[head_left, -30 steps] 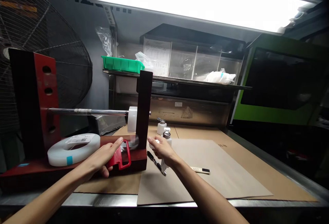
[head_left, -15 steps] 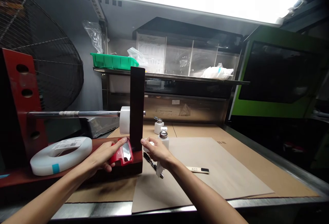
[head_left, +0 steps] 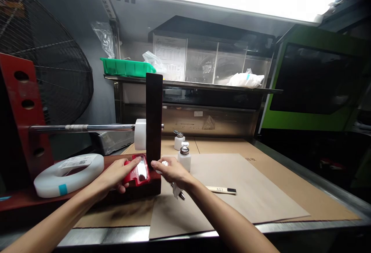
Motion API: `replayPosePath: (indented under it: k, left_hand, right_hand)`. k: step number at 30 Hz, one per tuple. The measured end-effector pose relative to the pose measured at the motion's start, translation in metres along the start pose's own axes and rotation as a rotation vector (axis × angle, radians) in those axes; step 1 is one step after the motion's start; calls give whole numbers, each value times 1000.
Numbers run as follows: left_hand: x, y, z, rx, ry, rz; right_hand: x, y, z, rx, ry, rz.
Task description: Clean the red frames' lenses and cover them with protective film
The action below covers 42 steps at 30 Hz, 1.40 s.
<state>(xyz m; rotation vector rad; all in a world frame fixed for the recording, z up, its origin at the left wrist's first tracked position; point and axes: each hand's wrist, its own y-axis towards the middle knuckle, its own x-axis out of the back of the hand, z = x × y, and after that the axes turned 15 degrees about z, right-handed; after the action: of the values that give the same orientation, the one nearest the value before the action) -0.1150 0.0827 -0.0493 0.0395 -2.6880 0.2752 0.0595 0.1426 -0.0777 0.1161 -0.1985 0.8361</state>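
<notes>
My left hand (head_left: 116,173) is closed on a red plastic part (head_left: 142,170) with a shiny, mirror-like face, thumb along its upper edge. Just to the right, my right hand (head_left: 171,170) pinches a crumpled white wipe (head_left: 176,192), whose loose end hangs below the palm. A small gap separates the right fingertips from the red part. Under the right hand lies a dark pen (head_left: 182,195), mostly covered. Close behind that hand stand two white pump bottles with metal tops, the nearer bottle (head_left: 184,162) and the farther bottle (head_left: 179,141).
A dark red stand (head_left: 154,117) carries a metal rod (head_left: 98,128) with a white roll (head_left: 140,135). On its base lies a translucent film roll (head_left: 49,181). A wooden-handled tool marked A07 (head_left: 222,190) rests on brown paper (head_left: 246,202). A green tray (head_left: 124,68) sits on the shelf.
My right hand has moved left with the wipe, closer to the red part, and covers more of the pen. My left hand keeps its hold, nearly still.
</notes>
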Motion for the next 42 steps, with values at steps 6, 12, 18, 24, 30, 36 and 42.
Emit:
replayPosePath:
  k: [6, 12, 18, 24, 30, 36, 42]
  left_hand:
    - [0, -2, -2, -2, 25, -7]
    - [-3, -4, -4, -10, 40, -13]
    - [-3, -4, -5, 9, 52, -12]
    - [-1, -6, 0, 14, 32, 4]
    - [-1, -17, 10, -4, -10, 29]
    - [-2, -26, 6, -52, -55, 109]
    - [-5, -29, -3, -85, -62, 151]
  right_hand:
    - [-3, 0, 4, -52, 8, 78]
    - [-6, 0, 6, -78, 69, 122]
    - [-7, 1, 6, -73, 145, 125]
    - [-11, -6, 6, -60, 226, 104]
    - [-22, -24, 10, -26, 293, 94]
    - [-30, -39, 15, 7, 274, 75]
    - [-32, -46, 14, 22, 240, 26]
